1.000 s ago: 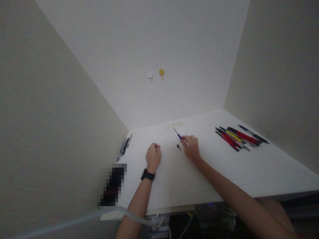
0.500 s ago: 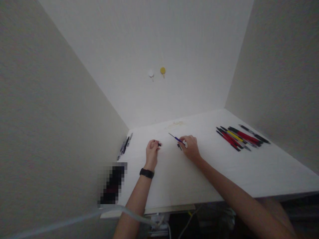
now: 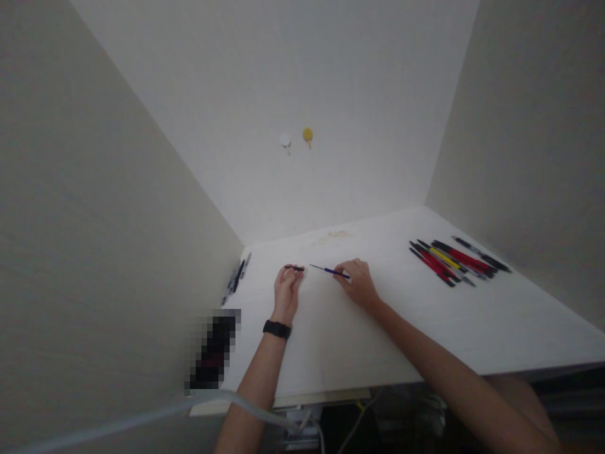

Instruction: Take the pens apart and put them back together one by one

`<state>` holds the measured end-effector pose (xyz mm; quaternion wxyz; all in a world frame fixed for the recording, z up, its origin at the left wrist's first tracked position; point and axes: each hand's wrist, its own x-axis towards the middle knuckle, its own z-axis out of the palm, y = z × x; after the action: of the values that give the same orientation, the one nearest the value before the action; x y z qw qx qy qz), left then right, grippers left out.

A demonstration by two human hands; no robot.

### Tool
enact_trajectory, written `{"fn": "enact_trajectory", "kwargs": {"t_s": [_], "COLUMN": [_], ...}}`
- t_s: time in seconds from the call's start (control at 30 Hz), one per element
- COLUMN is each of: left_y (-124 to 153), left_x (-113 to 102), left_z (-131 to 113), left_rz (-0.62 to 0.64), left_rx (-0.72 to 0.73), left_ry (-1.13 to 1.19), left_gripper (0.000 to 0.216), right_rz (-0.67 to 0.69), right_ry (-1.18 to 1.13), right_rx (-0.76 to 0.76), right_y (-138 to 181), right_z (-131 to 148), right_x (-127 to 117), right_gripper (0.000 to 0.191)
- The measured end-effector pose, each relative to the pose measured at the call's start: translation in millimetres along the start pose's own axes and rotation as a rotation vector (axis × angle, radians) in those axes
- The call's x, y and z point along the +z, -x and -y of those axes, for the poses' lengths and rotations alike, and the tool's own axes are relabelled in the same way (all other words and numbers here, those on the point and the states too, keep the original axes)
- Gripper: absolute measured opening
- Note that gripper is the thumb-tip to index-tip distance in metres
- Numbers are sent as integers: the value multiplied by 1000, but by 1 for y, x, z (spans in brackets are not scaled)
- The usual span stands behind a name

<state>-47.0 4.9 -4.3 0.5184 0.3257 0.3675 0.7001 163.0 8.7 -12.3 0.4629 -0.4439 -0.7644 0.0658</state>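
My left hand (image 3: pixel 287 289), with a black watch on its wrist, is closed on a short dark pen barrel (image 3: pixel 295 268) held level over the white table (image 3: pixel 401 328). My right hand (image 3: pixel 359 284) pinches a thin blue pen refill (image 3: pixel 329 270), whose tip points left toward the barrel. A small gap separates the refill's tip from the barrel's end.
A pile of several red, black and yellow pens (image 3: pixel 454 260) lies at the table's right. A few dark pens (image 3: pixel 237 275) lie along the left wall. Two round hooks, white (image 3: pixel 285 140) and yellow (image 3: pixel 307 135), are stuck on the back wall. A blurred dark object (image 3: pixel 213 350) sits at the table's left front.
My left hand lifted and turned so the dark barrel now shows at its fingertips. My right hand swung the blue refill from pointing up-left to nearly level, pointing at the barrel.
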Motion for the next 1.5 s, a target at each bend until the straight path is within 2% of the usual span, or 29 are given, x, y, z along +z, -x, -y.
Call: {"fn": "enact_trajectory", "kwargs": {"t_s": [0.2,0.43,0.63,1.1,1.37,1.5], "left_y": [-1,0,0,2,3,3], "left_x": [-1,-2,0,3,6,7], "left_z": [1,1,1,-1,-1,-1], "left_rz": [-50,-98,-75,-59,-72,-50], "left_rx": [-35,-92,-74,-101,33,36], "left_ry": [-59,-22,-123,-128,-193,-197], "left_gripper": [32,38,38,36,35,34], "right_rz": [42,58,62,55,51,70], "right_ry": [-7,-17,5,-10,3,3], "right_rx": [-17,-34,-38,-32,-28,-36], "right_y": [-1,0,0,0,0,0], "right_z": [-1,0,-3,1,1,1], "right_x": [1,0,3,0,-1,-1], "right_gripper": [4,6,5,3,3,4]}}
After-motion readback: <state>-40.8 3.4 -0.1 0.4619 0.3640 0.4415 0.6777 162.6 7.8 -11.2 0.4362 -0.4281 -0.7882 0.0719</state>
